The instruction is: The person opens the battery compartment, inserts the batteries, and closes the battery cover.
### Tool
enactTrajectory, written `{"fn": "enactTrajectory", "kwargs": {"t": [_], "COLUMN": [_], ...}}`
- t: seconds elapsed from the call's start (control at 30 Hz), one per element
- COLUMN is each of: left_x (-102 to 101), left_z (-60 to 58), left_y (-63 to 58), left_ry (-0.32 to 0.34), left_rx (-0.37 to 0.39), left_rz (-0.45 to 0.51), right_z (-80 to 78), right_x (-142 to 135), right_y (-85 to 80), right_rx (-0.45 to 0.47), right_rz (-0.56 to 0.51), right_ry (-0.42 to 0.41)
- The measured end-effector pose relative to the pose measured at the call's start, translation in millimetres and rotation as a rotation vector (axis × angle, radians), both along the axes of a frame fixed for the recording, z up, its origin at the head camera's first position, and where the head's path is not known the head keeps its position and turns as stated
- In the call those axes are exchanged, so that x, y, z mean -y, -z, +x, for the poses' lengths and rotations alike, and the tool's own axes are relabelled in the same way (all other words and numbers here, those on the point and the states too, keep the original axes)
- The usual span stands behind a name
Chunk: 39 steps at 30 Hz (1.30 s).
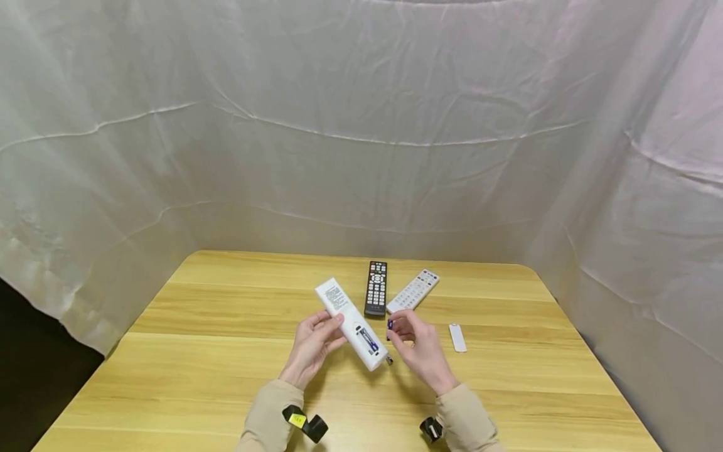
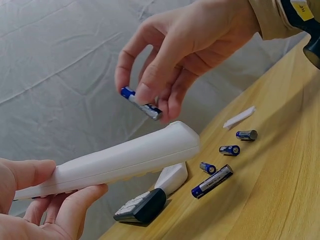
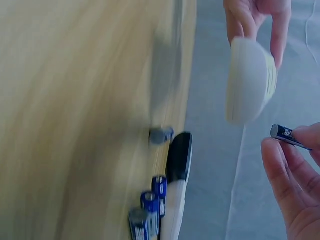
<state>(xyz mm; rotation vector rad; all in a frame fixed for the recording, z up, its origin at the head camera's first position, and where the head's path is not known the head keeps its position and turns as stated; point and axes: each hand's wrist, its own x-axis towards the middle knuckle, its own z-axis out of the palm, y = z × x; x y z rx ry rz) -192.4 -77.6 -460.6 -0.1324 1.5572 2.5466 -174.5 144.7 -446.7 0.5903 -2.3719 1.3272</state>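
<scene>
My left hand point(image 1: 313, 345) grips a white remote control point(image 1: 344, 314) between thumb and fingers, its back facing up, raised over the table. The battery bay near its lower end is uncovered, and a blue battery point(image 1: 369, 339) lies in it. To the right of that end, my right hand point(image 1: 417, 348) pinches another blue and silver battery point(image 2: 141, 103) between thumb and fingertips, held in the air. In the left wrist view this battery hangs just above the remote's near end, apart from it. The bay is hidden in both wrist views.
A black remote point(image 1: 375, 289) and a second white remote point(image 1: 415, 290) lie behind the hands. A white battery cover point(image 1: 457, 338) is on the wooden table point(image 1: 536, 376) at right. Several loose batteries, one in front point(image 2: 212, 181), lie on the tabletop. Grey curtains point(image 1: 361, 125) surround it.
</scene>
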Motion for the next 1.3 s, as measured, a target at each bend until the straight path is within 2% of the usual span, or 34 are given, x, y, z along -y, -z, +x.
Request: {"fn": "enactTrajectory", "kwargs": {"t": [0.13,0.47,0.73,0.9,1.03,1.3], "left_x": [0,0,-2,-3,-3,-2], "left_z": [0.3,1.7,2.0,1.6,1.7,2.6], "left_y": [0.6,0.8,-0.8,-1.7,-2.1,-1.5], "left_ry": [0.002,0.019,0.009,0.009,0.008,0.01], "left_rx": [0.001,-0.023,-0.009,-0.012,-0.012,-0.011], "left_rz": [0.003,0.006,-0.02,-0.019,-0.023,-0.027], "right_z": [1.3,2.1,2.8,3.0,3.3,7.0], "right_x": [7,19,24,27,28,31], "right_y": [1.7,5.3,7.0,7.0,6.7,3.2], "right_rx": [-0.043,-0.121,-0.173,-0.208,-0.192,-0.096], "right_rz": [0.023,0.102,0.158,0.219,0.246,0.287], "right_ry": [-0.042,-0.081,-0.098,-0.078,-0.075,-0.063]}}
